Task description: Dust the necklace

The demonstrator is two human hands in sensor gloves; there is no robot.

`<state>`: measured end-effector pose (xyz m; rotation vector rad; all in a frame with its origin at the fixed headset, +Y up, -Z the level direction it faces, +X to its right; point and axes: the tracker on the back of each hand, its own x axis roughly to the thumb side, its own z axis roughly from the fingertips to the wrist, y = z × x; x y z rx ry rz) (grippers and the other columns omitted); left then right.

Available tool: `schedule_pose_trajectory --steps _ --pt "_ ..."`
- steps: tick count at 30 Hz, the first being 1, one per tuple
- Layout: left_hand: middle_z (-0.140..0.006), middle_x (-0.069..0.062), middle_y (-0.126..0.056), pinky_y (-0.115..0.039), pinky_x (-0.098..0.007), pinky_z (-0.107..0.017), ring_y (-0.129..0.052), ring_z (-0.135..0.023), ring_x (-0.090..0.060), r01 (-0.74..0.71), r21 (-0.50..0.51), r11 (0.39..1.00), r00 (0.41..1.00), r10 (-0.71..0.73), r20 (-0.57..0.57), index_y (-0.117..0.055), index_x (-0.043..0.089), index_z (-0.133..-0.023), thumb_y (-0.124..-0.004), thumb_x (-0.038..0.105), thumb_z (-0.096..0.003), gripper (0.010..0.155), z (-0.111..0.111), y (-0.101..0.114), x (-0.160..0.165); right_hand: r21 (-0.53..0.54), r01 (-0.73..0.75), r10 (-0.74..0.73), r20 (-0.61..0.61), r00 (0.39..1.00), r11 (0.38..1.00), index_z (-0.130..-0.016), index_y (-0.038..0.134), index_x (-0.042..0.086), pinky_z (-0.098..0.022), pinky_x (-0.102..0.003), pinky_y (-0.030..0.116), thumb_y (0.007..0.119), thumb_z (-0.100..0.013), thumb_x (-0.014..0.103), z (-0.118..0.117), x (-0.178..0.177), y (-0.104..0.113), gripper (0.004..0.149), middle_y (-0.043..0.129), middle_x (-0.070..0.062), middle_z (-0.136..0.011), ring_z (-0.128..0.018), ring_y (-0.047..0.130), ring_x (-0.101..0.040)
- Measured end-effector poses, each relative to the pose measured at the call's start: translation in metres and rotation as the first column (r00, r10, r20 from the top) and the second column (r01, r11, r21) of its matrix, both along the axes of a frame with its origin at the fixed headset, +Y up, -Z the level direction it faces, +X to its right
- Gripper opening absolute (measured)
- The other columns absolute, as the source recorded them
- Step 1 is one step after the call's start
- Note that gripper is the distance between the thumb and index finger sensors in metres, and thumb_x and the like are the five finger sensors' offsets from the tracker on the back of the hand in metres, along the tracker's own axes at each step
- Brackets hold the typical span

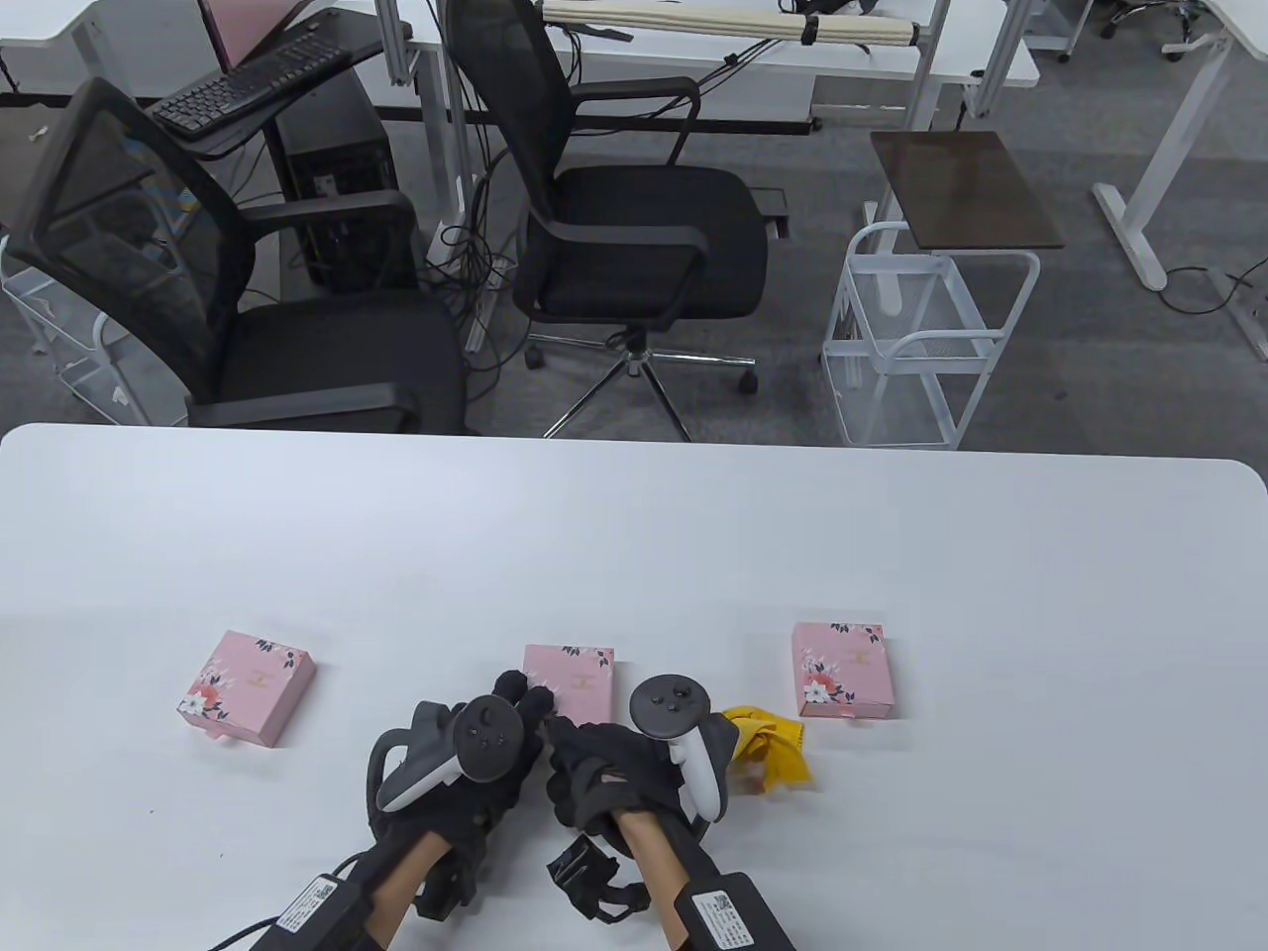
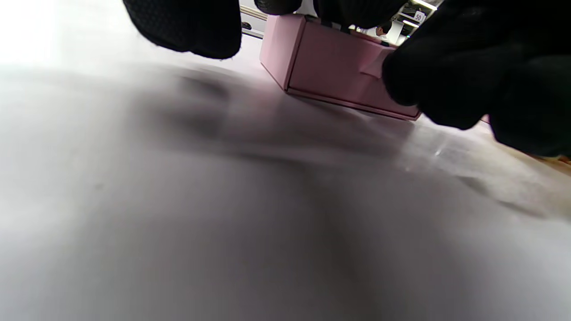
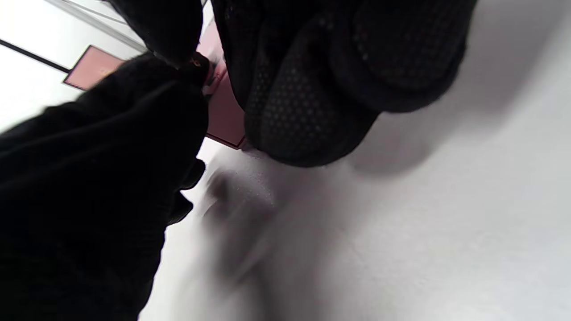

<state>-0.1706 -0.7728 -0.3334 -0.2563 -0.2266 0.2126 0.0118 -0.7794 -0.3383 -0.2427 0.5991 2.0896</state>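
Observation:
Three pink floral boxes lie in a row on the white table; no necklace shows. Both gloved hands meet at the middle box (image 1: 573,679). My left hand (image 1: 520,693) lays its fingertips on the box's near-left top edge, with the thumb off the box. My right hand (image 1: 570,738) is curled at the box's front, and its fingers pinch the small pull tab (image 2: 374,67) on the front face (image 2: 339,76). A crumpled yellow cloth (image 1: 775,755) lies just right of my right hand, untouched.
The left pink box (image 1: 248,686) and the right pink box (image 1: 842,669) sit closed on either side. The white table (image 1: 634,535) stretches far beyond the boxes. Office chairs (image 1: 634,228) and a wire cart (image 1: 926,337) stand behind the table.

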Motion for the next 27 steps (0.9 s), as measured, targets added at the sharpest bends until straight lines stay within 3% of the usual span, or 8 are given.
schedule_pose_trajectory --steps 4,10,20,27 --pt "-0.126 0.001 -0.03 -0.06 -0.056 -0.073 -0.06 -0.101 -0.042 -0.013 -0.006 1.0 1.0 0.013 -0.002 -0.039 0.035 -0.115 -0.057 0.043 -0.063 0.056 -0.001 0.0 0.0 -0.027 0.018 -0.016 0.059 0.998 0.999 -0.092 0.077 -0.01 -0.031 -0.038 0.09 0.069 -0.068 0.04 -0.003 -0.001 -0.006 0.056 0.097 -0.021 -0.068 -0.038 0.104 -0.03" --pt "-0.126 0.0 -0.029 -0.06 -0.057 -0.073 -0.059 -0.101 -0.043 -0.04 -0.026 0.999 0.999 0.04 -0.003 -0.039 0.034 -0.116 -0.056 0.043 -0.0631 0.056 -0.002 0.0 0.0 -0.105 0.196 -0.175 0.177 0.968 0.975 -0.092 0.073 -0.013 -0.035 -0.04 0.09 0.07 -0.07 0.029 -0.003 0.0 -0.018 0.048 0.095 -0.021 -0.072 -0.043 0.104 -0.032" --pt "-0.126 0.0 -0.029 -0.06 -0.057 -0.073 -0.059 -0.101 -0.042 -0.039 -0.048 0.998 0.999 0.039 -0.006 -0.038 0.034 -0.117 -0.053 0.046 -0.0631 0.057 -0.003 0.002 -0.001 -0.095 0.139 -0.116 0.213 0.97 0.986 -0.09 0.078 -0.007 -0.033 -0.037 0.09 0.071 -0.069 0.029 0.0 -0.002 -0.02 0.042 0.097 -0.013 -0.068 -0.041 0.104 -0.026" --pt "-0.127 0.001 -0.027 -0.059 -0.057 -0.073 -0.056 -0.102 -0.042 -0.035 -0.062 0.997 0.999 0.034 -0.006 -0.037 0.034 -0.117 -0.051 0.047 -0.0634 0.057 -0.004 0.002 -0.002 -0.094 0.1 -0.084 0.164 0.983 0.991 -0.09 0.078 -0.003 -0.033 -0.037 0.09 0.072 -0.068 0.03 0.01 0.001 -0.019 0.04 0.098 -0.013 -0.066 -0.04 0.105 -0.025"
